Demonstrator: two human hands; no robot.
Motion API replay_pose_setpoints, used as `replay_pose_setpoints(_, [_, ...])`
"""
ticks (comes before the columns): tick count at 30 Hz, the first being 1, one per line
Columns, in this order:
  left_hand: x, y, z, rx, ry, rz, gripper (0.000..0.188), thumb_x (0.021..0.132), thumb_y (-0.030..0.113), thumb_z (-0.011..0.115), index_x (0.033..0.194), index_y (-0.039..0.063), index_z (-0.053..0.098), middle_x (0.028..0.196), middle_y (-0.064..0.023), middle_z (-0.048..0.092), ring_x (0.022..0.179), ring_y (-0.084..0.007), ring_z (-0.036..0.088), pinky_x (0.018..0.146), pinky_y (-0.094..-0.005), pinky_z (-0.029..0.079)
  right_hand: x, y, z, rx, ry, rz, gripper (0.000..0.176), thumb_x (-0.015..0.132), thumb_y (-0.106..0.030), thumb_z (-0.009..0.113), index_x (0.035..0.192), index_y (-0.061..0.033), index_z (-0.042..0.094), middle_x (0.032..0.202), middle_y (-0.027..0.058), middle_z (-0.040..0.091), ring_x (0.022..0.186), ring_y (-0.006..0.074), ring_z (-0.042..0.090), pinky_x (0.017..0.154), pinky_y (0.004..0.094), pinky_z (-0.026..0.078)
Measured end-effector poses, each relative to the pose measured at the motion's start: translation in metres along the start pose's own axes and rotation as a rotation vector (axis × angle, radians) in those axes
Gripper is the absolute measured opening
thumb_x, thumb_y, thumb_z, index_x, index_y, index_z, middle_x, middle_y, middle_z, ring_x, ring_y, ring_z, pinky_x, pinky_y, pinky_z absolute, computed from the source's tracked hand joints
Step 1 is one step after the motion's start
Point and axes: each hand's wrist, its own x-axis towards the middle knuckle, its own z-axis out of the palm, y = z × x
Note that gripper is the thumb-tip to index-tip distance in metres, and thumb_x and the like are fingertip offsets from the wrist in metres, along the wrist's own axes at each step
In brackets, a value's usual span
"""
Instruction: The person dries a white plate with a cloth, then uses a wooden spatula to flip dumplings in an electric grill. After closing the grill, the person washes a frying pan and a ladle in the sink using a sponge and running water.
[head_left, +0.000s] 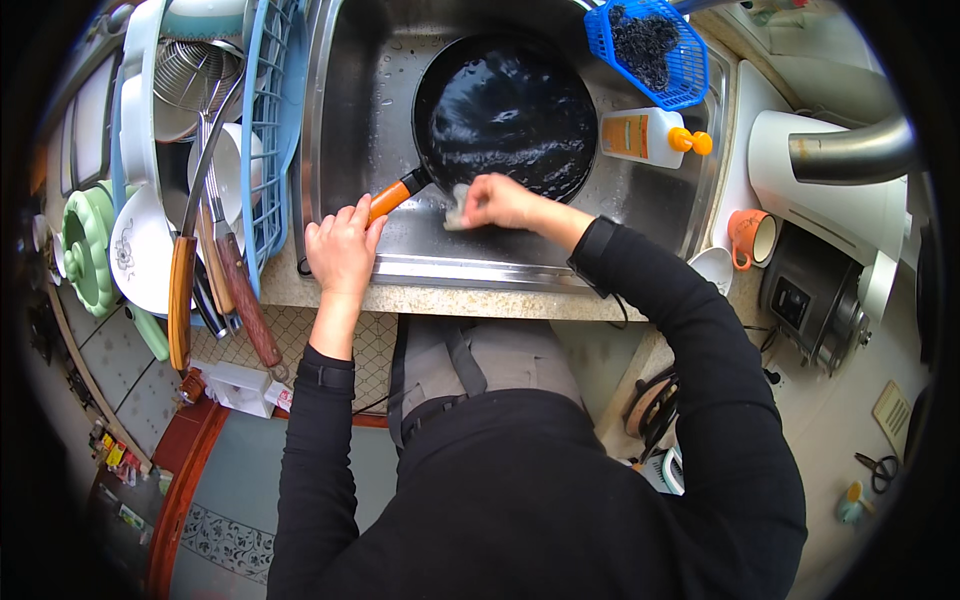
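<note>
A dark frying pan (517, 112) with water in it lies in the stainless steel sink (360, 97). Its orange and black handle (391, 199) points down and to the left, and my left hand (341, 244) is closed around the handle's end. At the pan's near rim is my right hand (491, 204), slightly blurred, pinching a pale, wet-looking cloth or sponge (456, 210). The cloth is beside the outer edge of the pan, close to where the handle joins. Whether it touches the rim I cannot tell.
Right of the pan lies a white bottle (637, 136) with an orange cap. A blue plastic basket (694, 67) holding dark scouring wool hangs at the sink's upper right corner. On the left, a blue dish rack (266, 142) holds bowls and several wooden-handled utensils. An orange mug (750, 232) stands at right.
</note>
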Motion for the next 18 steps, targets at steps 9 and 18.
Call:
replay_pose_setpoints(9, [-0.001, -0.003, 0.001, -0.005, 0.001, 0.017, 0.036, 0.083, 0.041, 0.068, 0.111, 0.018, 0.071, 0.079, 0.0002, 0.065, 0.068, -0.0179, 0.061, 0.067, -0.0346, 0.04, -0.052, 0.039, -0.03, -0.859, -0.14, 0.216, 0.017, 0.074, -0.003, 0.063, 0.091, -0.0051, 0.068, 0.101, 0.0168, 0.067, 0.096, 0.0377, 0.064, 0.083, 0.0435, 0.053])
replay_pose_setpoints(18, [0.0, -0.003, 0.0, -0.015, -0.008, 0.014, 0.037, 0.083, 0.04, 0.068, 0.111, 0.016, 0.071, 0.078, -0.0003, 0.065, 0.067, -0.0184, 0.061, 0.066, -0.035, 0.04, -0.038, 0.065, -0.116, -0.979, 0.261, 0.245, 0.022, 0.078, -0.004, 0.063, 0.099, -0.0042, 0.068, 0.108, 0.0169, 0.061, 0.102, 0.0366, 0.059, 0.084, 0.0442, 0.051])
